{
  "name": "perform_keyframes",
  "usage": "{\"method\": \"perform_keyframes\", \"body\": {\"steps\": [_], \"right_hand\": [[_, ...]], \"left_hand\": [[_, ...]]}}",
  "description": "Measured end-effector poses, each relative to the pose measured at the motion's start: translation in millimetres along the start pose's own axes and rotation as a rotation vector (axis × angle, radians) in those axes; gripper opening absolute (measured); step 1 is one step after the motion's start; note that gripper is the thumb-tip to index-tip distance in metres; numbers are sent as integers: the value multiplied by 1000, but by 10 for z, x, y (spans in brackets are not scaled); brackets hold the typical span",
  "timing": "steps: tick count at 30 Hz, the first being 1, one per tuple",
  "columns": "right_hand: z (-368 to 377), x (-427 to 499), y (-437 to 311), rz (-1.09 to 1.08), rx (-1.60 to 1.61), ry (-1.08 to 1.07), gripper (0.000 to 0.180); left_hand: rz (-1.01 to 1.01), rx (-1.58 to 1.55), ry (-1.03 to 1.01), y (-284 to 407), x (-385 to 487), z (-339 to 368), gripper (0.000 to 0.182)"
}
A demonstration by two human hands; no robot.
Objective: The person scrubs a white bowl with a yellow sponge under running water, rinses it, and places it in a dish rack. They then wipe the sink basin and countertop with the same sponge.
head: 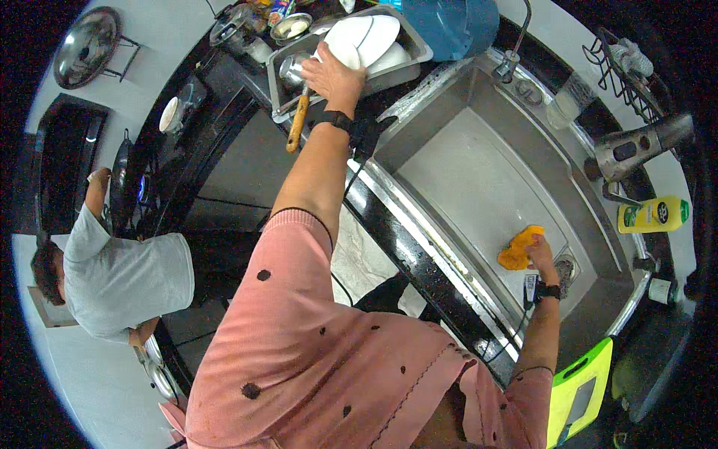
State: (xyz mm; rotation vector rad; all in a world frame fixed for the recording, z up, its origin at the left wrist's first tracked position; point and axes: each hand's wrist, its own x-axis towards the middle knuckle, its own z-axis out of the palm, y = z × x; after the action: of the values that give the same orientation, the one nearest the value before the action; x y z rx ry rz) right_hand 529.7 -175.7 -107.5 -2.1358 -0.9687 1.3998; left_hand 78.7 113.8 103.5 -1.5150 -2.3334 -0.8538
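My left hand [336, 73] reaches over a steel tray [423, 53] of dishes. Its fingers are at the edge of the stacked white plates [378, 36], beside a steel cup [291, 68]. Whether it grips a plate or only touches it, I cannot tell. A utensil with a wooden handle [298, 124] sticks out of the tray below that hand. Down in the steel sink [460, 151], my right hand [541, 255] is closed on an orange cloth [519, 248], which lies against the basin floor near the drain [565, 266]. Black straps circle both wrists.
A blue tub [454, 28] stands beside the tray. A faucet [506, 67], a yellow bottle [653, 214] and a wire rack [622, 78] line the sink's far side. A green-edged cutting board [583, 387] is at lower right. Another person [129, 275] stands by a lit stove at left.
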Motion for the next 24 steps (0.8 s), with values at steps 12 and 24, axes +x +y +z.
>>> {"method": "perform_keyframes", "body": {"steps": [12, 24], "right_hand": [[497, 335, 292, -38, -82, -153, 34], [-142, -500, -1100, -568, 85, -382, 39]], "left_hand": [[46, -48, 4, -106, -72, 93, 84], [862, -704, -286, 463, -1186, -29, 40]]}}
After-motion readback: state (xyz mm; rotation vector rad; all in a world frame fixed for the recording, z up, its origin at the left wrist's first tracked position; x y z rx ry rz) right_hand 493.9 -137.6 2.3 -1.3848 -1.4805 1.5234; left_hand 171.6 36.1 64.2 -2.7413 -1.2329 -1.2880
